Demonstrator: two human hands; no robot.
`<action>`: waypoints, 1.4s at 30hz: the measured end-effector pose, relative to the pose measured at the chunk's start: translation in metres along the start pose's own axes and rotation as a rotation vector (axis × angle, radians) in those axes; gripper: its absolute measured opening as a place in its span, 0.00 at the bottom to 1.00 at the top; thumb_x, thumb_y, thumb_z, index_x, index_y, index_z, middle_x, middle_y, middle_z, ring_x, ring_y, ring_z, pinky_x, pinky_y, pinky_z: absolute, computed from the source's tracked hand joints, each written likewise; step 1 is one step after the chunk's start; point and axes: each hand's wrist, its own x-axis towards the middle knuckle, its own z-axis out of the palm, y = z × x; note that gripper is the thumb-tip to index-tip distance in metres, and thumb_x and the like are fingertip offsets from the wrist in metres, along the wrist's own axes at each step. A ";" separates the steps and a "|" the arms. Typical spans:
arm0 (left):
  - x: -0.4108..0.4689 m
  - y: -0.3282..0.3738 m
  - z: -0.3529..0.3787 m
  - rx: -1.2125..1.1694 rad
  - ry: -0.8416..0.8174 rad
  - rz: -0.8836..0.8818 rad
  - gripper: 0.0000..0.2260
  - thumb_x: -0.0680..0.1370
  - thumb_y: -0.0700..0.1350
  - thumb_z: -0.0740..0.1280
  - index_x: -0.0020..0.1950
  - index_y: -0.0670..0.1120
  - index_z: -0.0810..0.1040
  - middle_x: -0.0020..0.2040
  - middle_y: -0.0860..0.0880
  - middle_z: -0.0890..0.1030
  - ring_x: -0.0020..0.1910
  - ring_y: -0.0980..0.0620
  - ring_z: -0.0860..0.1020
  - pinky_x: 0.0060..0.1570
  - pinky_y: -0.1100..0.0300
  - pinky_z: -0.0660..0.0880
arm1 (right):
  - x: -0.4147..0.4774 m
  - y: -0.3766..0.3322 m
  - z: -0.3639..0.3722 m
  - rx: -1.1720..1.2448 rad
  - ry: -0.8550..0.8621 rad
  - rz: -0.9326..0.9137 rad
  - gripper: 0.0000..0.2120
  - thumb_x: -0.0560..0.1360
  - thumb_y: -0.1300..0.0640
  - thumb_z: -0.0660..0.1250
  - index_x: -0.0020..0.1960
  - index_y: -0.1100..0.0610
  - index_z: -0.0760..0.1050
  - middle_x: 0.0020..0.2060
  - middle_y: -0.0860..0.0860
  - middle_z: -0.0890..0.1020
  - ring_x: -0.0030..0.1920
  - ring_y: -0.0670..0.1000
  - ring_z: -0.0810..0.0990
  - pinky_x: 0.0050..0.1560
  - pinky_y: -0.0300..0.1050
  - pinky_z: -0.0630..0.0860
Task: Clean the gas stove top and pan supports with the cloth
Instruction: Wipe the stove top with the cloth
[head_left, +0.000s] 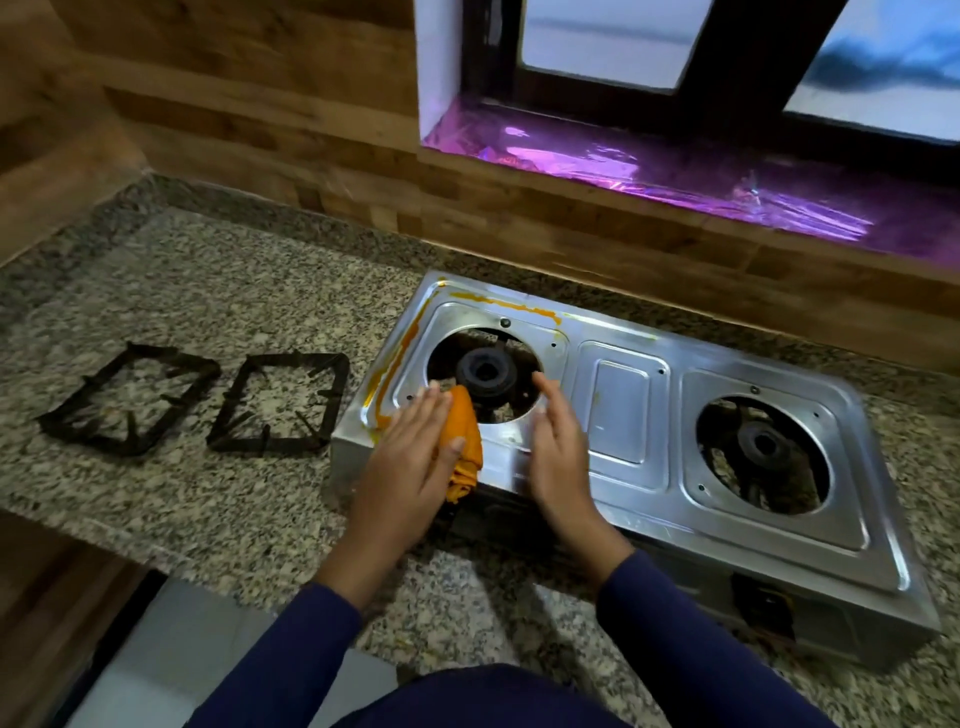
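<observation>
Left hand (410, 457) presses the orange cloth (465, 441) flat at centre frame, fingers straight, beside the left burner (485, 371). Right hand (558, 447), fingers straight and together, steadies the stove top (623, 395). Best next: firm strokes along the orange-stained rim (400, 353). Pan supports (93, 439) lie at left on the granite worktop (234, 270). Window at upper right.

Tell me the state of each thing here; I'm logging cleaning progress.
Stove top: bare, orange stain along left and back edges.
Left pan support: removed, flat on counter.
Right pan support: removed, flat on counter.
Cloth: bunched, pressed on stove top.
Left hand: straight fingers pressing cloth.
Right hand: open, holding nothing.
Left burner: unlit.
Right burner: unlit.
</observation>
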 end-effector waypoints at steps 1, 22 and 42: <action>0.004 0.006 0.008 0.056 -0.019 0.000 0.30 0.82 0.62 0.48 0.79 0.48 0.59 0.79 0.51 0.56 0.79 0.56 0.52 0.77 0.53 0.54 | 0.000 0.007 -0.005 -0.032 0.026 -0.038 0.21 0.82 0.52 0.54 0.73 0.53 0.69 0.73 0.50 0.71 0.72 0.49 0.68 0.74 0.52 0.64; 0.034 -0.086 -0.029 0.451 -0.228 0.110 0.29 0.82 0.57 0.44 0.81 0.45 0.53 0.81 0.49 0.52 0.79 0.52 0.49 0.76 0.54 0.53 | -0.002 0.029 -0.007 -0.232 0.011 -0.231 0.21 0.83 0.53 0.52 0.75 0.55 0.66 0.74 0.45 0.64 0.78 0.40 0.53 0.72 0.27 0.50; 0.138 -0.113 -0.058 -0.252 -0.347 0.069 0.24 0.85 0.47 0.57 0.80 0.52 0.56 0.80 0.55 0.54 0.78 0.59 0.51 0.77 0.58 0.53 | 0.007 0.003 0.013 -0.260 0.057 -0.343 0.14 0.79 0.59 0.61 0.64 0.55 0.76 0.63 0.50 0.78 0.68 0.47 0.73 0.68 0.41 0.69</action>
